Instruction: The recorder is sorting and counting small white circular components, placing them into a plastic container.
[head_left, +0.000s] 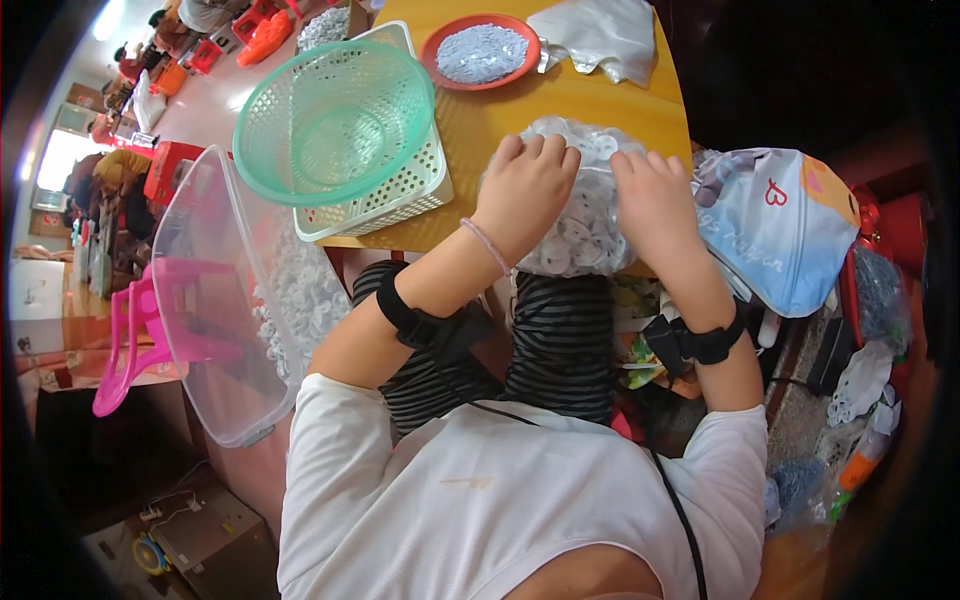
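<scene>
A clear plastic bag (582, 232) full of small white ring-like plastic pieces sits at the near edge of the yellow table (470, 190), above my knees. My left hand (530, 185) has its fingers curled over the bag's upper left side. On the opposite side my right hand (655, 205) grips the bag with bent fingers. Both backs of the hands face up, so the fingertips and the plastic pinched in them are mostly hidden. The bag's top bulges between the two hands.
Left of the bag, a green colander (340, 125) rests on a white perforated basket (435, 180). Beyond are an orange-red plate (435, 60) of pale pieces and a silvery bag (600, 35). A large translucent bin (215, 330) and pink chair (125, 345) stand left; a blue printed bag (775, 220) lies right.
</scene>
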